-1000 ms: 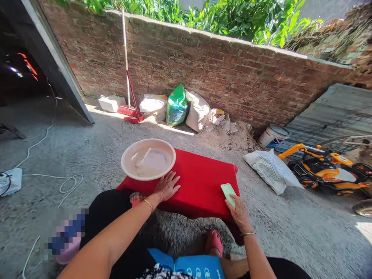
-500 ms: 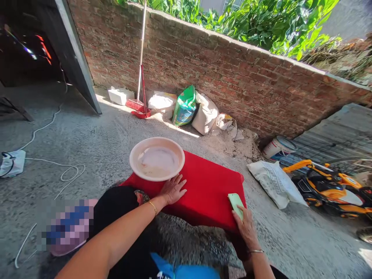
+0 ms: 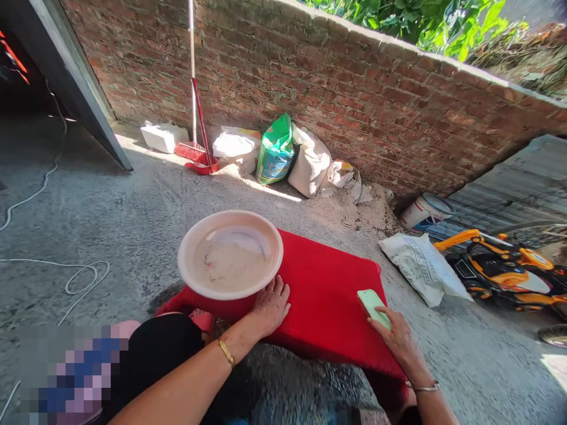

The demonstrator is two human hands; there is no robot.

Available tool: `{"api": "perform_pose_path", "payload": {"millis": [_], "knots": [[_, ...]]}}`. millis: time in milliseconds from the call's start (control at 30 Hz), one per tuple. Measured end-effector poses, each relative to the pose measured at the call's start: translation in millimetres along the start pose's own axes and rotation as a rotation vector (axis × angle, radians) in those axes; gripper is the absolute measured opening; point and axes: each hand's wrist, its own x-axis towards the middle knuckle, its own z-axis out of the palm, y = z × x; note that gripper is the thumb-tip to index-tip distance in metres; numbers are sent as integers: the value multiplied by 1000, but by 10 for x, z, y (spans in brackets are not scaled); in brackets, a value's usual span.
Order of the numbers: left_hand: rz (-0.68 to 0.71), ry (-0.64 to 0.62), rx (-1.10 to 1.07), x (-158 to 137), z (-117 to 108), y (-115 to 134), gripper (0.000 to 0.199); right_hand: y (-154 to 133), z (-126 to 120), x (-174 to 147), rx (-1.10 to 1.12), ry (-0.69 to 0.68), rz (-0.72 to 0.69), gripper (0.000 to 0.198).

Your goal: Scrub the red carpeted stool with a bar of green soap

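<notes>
My left hand (image 3: pixel 271 304) lies on the red cloth (image 3: pixel 325 277) with its fingers stretched out, right beside the rim of a wide pale pink basin (image 3: pixel 188 273). Clear water appears to stand in the basin, with small dark and reddish bits at its bottom. At the near right corner of the cloth-covered table, my right hand (image 3: pixel 398 333) grips a mint-green mobile phone (image 3: pixel 371 306) between thumb and fingers. The phone rests low on or just over the cloth. Part of its lower end is hidden by the fingers.
Against the brick wall (image 3: pixel 354 106) stand a red broom and dustpan (image 3: pixel 202 167), a green sack (image 3: pixel 274 150) and pale sacks (image 3: pixel 310 162). To the right are a paint bucket (image 3: pixel 425 212), a white bag (image 3: pixel 420 265) and a yellow toy excavator (image 3: pixel 509 271). White cable (image 3: pixel 88 277) trails at left.
The whole view has shifted, and the basin and table look larger and nearer. Both hands keep their places, the left flat on the cloth and the right on the phone.
</notes>
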Motion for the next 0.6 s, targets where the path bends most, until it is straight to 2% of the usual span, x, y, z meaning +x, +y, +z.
{"api": "perform_pose_path", "payload": {"millis": [100, 300, 400, 500, 600], "knots": [[-3, -1, -34, 9, 4, 19, 48, -508, 129, 361, 1, 14, -71, 47], [87, -82, -134, 40, 74, 8, 57, -1923, 703, 1119, -80, -69, -133, 42], [101, -101, -114, 50, 104, -10, 63, -2481, 913, 1384, -90, -114, -175, 46], [129, -81, -84, 51, 122, -22, 65, -2774, 1038, 1534, -125, -143, -184, 49], [136, -84, -56, 52, 110, -20, 64, -2746, 1069, 1603, -190, -134, -194, 48]]}}
